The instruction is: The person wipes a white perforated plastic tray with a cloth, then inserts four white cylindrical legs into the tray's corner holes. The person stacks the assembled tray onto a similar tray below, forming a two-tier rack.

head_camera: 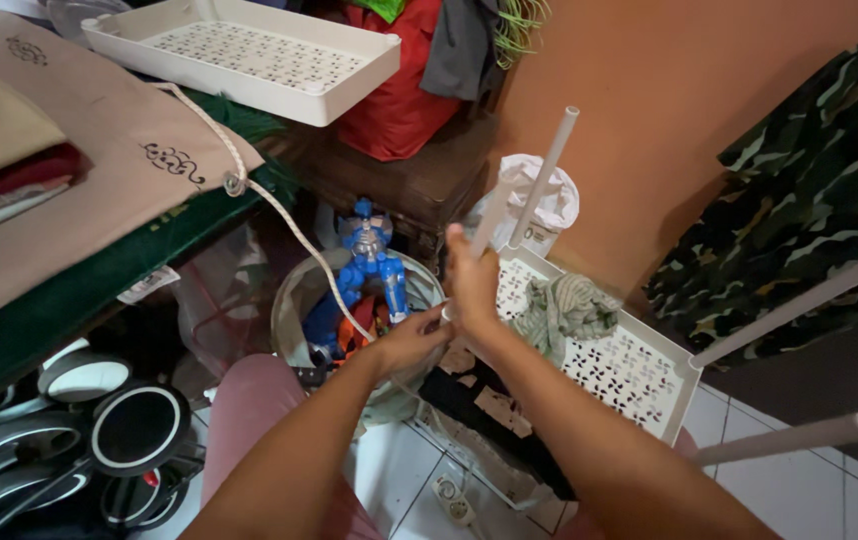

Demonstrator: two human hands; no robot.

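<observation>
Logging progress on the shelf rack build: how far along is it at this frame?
Looks done: two white plastic tubes already stand in the corners of the white perforated plastic shelf tray. In hand: the right hand grips a third white tube at the tray's corner while the left hand steadies its base. Left: a second white perforated tray lies unattached on the table above.

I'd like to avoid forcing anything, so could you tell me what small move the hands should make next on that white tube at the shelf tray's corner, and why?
Probably steady the tray and press the tube straight into its corner. The right hand grips the white tube low down, and the left hand is at the corner of the perforated tray. Two other tubes already project from the tray's other corners.
</observation>
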